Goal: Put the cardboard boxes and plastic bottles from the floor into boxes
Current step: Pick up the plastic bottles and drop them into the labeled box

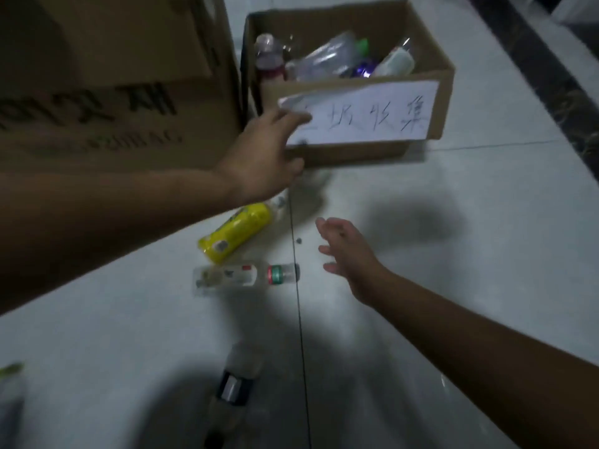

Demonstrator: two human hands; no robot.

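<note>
Dim, blurred wide-angle view: dark shadows pool on the pale floor [421, 286], and edges bend.

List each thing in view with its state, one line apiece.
Small box: upright, open-topped, bottles inside.
Large box: upright, top out of view.
Yellow bottle: lying on floor.
Clear bottle: lying on floor.
Dark-labelled bottle: lying on floor, blurred.
Left hand: open, at small box's front, holding nothing.
Right hand: open, above floor, holding nothing.

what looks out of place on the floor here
Bottles lie on their sides on the floor, not in the open box: a yellow-labelled bottle, a clear bottle beside it, and a dark-labelled bottle nearest the camera.
</note>
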